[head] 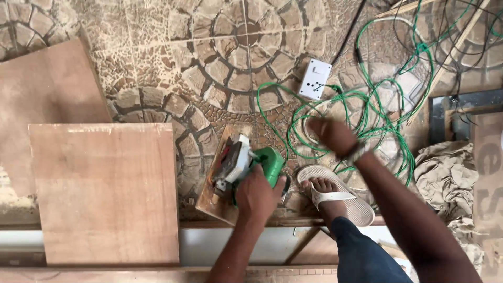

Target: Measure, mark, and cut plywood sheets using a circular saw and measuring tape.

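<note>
saw: I see the green power saw on a small plywood offcut on the tiled floor; long axis runs lower right to upper left, blade end upper left.
left hand: fingers closed round saw's rear handle.
right hand: blurred over green cable; can't tell its grip.
foot: white sandal just beside saw.
</note>
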